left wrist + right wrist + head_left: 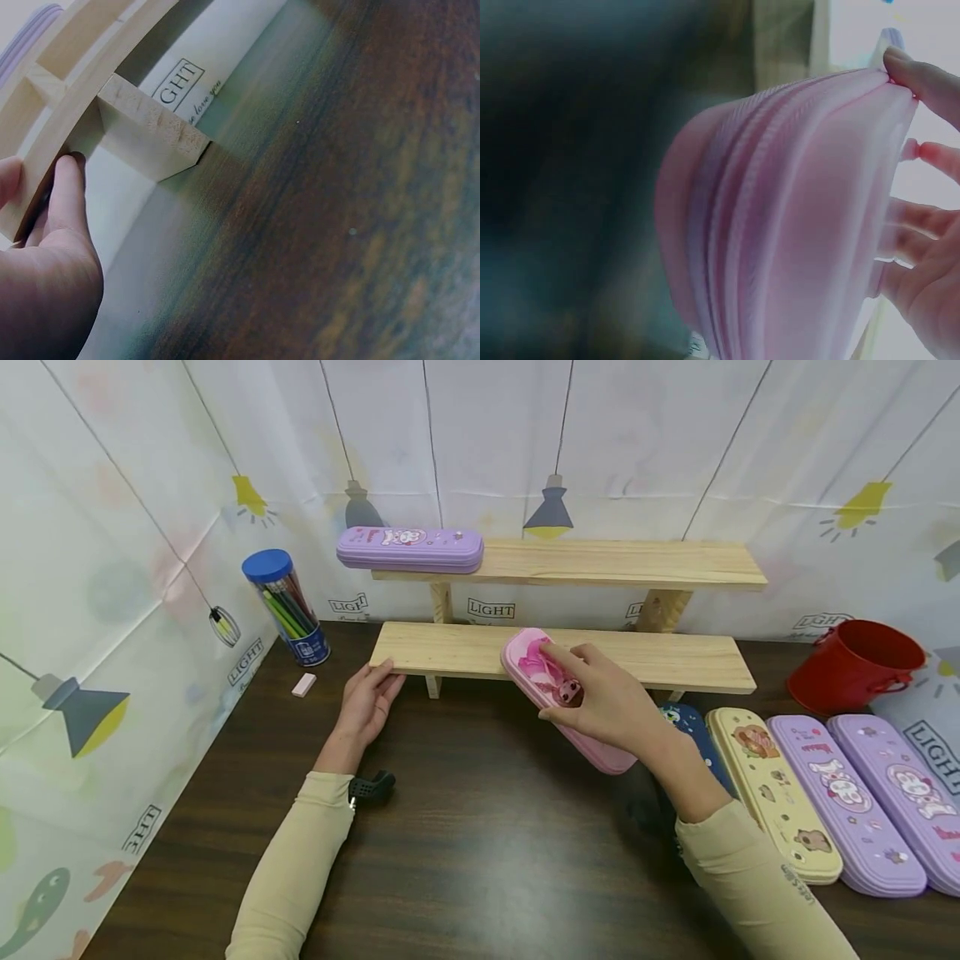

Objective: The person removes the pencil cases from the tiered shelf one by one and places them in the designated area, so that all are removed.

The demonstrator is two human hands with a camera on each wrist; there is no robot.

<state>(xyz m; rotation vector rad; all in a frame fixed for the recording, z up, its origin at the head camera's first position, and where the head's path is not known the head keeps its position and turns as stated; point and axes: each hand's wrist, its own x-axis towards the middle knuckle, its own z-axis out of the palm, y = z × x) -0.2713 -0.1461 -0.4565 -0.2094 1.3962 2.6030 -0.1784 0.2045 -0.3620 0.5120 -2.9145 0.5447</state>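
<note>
My right hand (611, 702) holds a pink pencil case (600, 752) by its sides, thumb and fingers spread over the printed lid. The case is tilted, its far end overlapping the lower board of a two-step wooden shelf (442, 647) in the head view. Its rounded, ribbed side (802, 202) fills the middle of the right wrist view. At the shelf's left end, my left hand (365, 702) grips the lower board's front corner, with fingers (69, 187) reaching underneath. A purple pencil case (408, 560) lies on the upper board's left end.
To the right lie a dark blue case (693, 727), a yellow case (772, 802) and two purple cases (847, 793), side by side. Behind them stands a red bucket (832, 672). A blue-lidded pencil tub (303, 643) and a pale pink eraser (303, 685) are at the left.
</note>
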